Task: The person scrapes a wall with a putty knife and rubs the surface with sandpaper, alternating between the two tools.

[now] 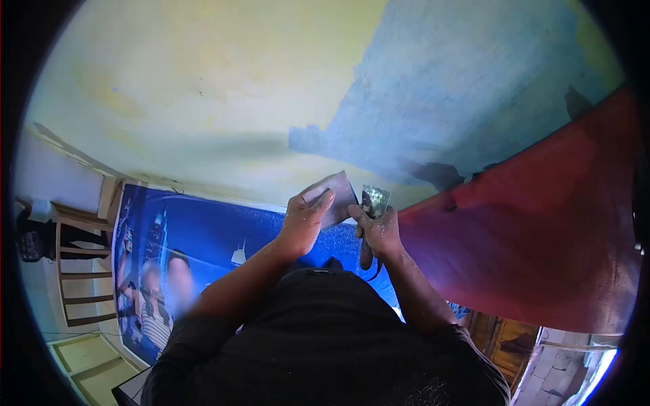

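My left hand is closed on a flat grey-brown rectangular plate, thumb lying across its face. In my right hand is a putty knife, its smeared blade pointing up and its handle showing below the fist. The right fingers come right up to the plate's lower right edge, so plate and blade stand side by side before my chest. Beyond both hands rises a wall, pale yellow-green with a large light-blue patch.
A dark red surface slants along the right. Below the wall at left lies a blue printed banner with pictured people. A wooden ladder-like frame is at far left, beside a dark-clothed figure. Grey blocks show at lower right.
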Action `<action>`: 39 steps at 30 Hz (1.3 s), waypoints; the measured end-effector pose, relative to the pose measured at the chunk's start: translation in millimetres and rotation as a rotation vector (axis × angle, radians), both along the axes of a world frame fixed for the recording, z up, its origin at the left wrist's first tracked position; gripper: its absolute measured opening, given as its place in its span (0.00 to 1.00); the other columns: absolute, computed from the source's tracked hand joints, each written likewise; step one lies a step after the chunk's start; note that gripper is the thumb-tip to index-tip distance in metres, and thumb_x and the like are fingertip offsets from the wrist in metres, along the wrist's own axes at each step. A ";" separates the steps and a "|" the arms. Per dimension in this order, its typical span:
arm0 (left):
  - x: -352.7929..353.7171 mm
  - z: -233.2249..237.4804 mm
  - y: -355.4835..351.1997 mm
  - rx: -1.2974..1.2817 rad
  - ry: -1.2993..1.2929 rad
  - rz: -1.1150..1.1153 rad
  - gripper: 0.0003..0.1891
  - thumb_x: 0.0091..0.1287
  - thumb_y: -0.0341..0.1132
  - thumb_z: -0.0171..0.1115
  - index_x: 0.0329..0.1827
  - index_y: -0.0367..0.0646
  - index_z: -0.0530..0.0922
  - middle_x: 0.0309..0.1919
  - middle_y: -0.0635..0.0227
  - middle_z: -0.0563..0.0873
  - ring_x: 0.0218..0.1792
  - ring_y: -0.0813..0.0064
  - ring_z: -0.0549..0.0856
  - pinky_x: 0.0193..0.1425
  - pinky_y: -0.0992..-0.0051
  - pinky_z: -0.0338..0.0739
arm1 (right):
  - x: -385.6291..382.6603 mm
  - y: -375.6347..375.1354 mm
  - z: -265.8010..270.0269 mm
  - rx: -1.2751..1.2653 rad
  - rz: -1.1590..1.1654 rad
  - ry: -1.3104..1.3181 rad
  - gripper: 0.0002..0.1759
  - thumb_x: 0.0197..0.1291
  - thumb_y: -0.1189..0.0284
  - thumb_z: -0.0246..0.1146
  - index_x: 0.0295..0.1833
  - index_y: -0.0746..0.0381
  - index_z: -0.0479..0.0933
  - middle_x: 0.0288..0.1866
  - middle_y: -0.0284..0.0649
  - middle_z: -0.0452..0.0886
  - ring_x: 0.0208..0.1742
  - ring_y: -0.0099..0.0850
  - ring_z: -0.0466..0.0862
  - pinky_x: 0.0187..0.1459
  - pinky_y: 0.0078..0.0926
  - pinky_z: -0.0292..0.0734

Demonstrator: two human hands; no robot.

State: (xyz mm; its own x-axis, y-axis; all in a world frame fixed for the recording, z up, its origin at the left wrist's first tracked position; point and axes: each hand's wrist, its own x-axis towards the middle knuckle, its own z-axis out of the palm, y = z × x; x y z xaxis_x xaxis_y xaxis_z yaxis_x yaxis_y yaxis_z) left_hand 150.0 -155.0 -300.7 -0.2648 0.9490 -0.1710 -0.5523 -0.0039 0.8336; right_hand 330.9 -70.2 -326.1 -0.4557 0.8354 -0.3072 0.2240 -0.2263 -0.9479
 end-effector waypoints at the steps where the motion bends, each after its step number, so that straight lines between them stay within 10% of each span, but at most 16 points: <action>1: 0.1 0.7 0.0 -0.012 0.053 0.010 0.27 0.86 0.39 0.68 0.80 0.32 0.78 0.64 0.59 0.90 0.62 0.71 0.89 0.70 0.65 0.85 | -1.7 -0.3 0.9 0.004 -0.014 -0.030 0.16 0.74 0.63 0.78 0.39 0.65 0.87 0.24 0.34 0.84 0.24 0.22 0.82 0.27 0.30 0.76; 11: -34.2 9.4 0.4 0.028 0.008 -0.197 0.28 0.84 0.39 0.70 0.80 0.32 0.79 0.62 0.60 0.91 0.60 0.71 0.90 0.70 0.63 0.85 | -17.3 -15.7 22.2 0.006 -0.139 0.101 0.12 0.69 0.68 0.81 0.38 0.63 0.88 0.23 0.31 0.83 0.23 0.22 0.80 0.27 0.27 0.72; 16: -20.1 38.7 -6.7 0.092 -0.084 -0.178 0.28 0.88 0.39 0.62 0.84 0.33 0.74 0.73 0.53 0.85 0.74 0.65 0.84 0.81 0.61 0.76 | -21.6 -19.4 29.1 0.058 -0.110 0.088 0.16 0.77 0.63 0.76 0.40 0.64 0.86 0.24 0.34 0.83 0.24 0.23 0.81 0.26 0.29 0.74; 25: -90.6 102.3 11.9 0.639 1.350 0.592 0.27 0.87 0.27 0.55 0.86 0.26 0.70 0.79 0.37 0.80 0.81 0.44 0.79 0.84 0.56 0.71 | -27.6 -17.5 50.0 0.184 -0.214 0.202 0.47 0.83 0.27 0.45 0.75 0.62 0.69 0.31 0.30 0.70 0.24 0.22 0.72 0.26 0.26 0.70; 27: -98.9 133.3 27.8 0.772 1.596 0.746 0.27 0.85 0.25 0.57 0.85 0.28 0.71 0.80 0.37 0.79 0.80 0.37 0.79 0.84 0.52 0.70 | -10.9 -8.4 75.2 0.235 -0.255 0.213 0.46 0.87 0.33 0.44 0.86 0.62 0.65 0.33 0.29 0.72 0.27 0.20 0.71 0.27 0.24 0.69; 31: -81.2 204.8 76.3 0.991 1.885 0.983 0.26 0.84 0.24 0.57 0.84 0.32 0.75 0.80 0.39 0.79 0.80 0.35 0.78 0.86 0.48 0.68 | 5.5 23.9 127.0 0.821 -0.486 -0.076 0.36 0.90 0.57 0.56 0.89 0.69 0.61 0.67 0.61 0.84 0.66 0.51 0.88 0.66 0.46 0.82; 39: -38.7 191.9 174.3 0.761 2.048 1.049 0.32 0.81 0.41 0.67 0.88 0.54 0.75 0.89 0.54 0.71 0.89 0.45 0.67 0.90 0.47 0.55 | 3.5 72.8 200.6 1.258 -0.633 -0.090 0.30 0.80 0.67 0.70 0.81 0.66 0.74 0.68 0.65 0.85 0.68 0.61 0.87 0.66 0.50 0.85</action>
State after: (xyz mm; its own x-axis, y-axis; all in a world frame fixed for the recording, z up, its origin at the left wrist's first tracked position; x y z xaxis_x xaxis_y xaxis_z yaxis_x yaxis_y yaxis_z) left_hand 111.3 19.3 -108.7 0.1892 0.2004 0.9613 0.9818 -0.0543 -0.1820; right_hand 334.4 2.5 -125.5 0.0755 0.6220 0.7793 0.4743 0.6651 -0.5768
